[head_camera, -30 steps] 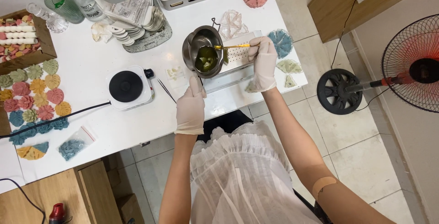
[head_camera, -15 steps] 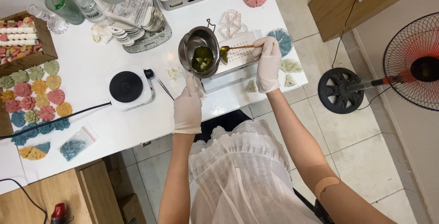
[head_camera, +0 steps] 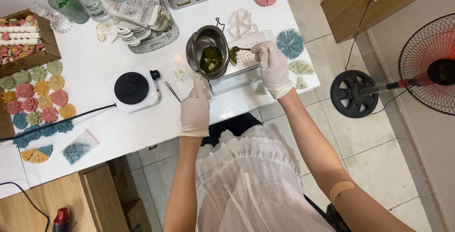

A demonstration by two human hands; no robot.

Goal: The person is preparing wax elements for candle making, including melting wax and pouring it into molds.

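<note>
On the white counter (head_camera: 95, 132) stands one round black electric hotplate (head_camera: 131, 88). Right of it are one small steel melting pot (head_camera: 207, 52) and two gloved hands: left hand (head_camera: 195, 109), right hand (head_camera: 272, 68). Left of the hotplate lies one clear bag of blue pieces (head_camera: 78, 149). Beyond the counter's right edge stands one floor fan (head_camera: 426, 71).

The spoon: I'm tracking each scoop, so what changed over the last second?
The spoon in the right hand moved from inside the metal pot out past its rim, over the white mold. The left hand kept hold of the pot's handle; the hot plate stayed put.
</note>
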